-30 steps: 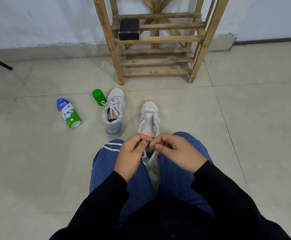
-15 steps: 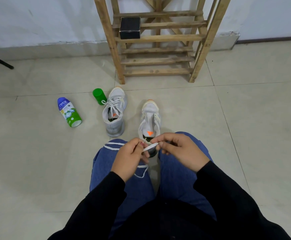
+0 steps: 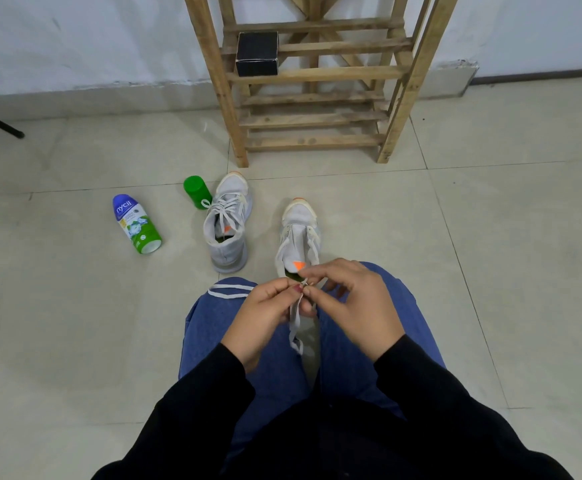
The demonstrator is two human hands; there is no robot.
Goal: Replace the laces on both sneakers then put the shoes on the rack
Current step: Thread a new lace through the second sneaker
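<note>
At the grip, pinched the lace between left hand and right hand, just behind the sneaker. Risked slipping from loose pinching.

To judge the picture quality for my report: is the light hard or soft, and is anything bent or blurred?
Head view: soft, even light, with only faint shadows on the floor. Head view: posts of the rack splay upward, a wide-angle effect. Head view: left hand and right hand, pinching the lace, look fairly sharp.

Two sneakers, one loose lace, one rack; one box, one bottle, one cap
</note>
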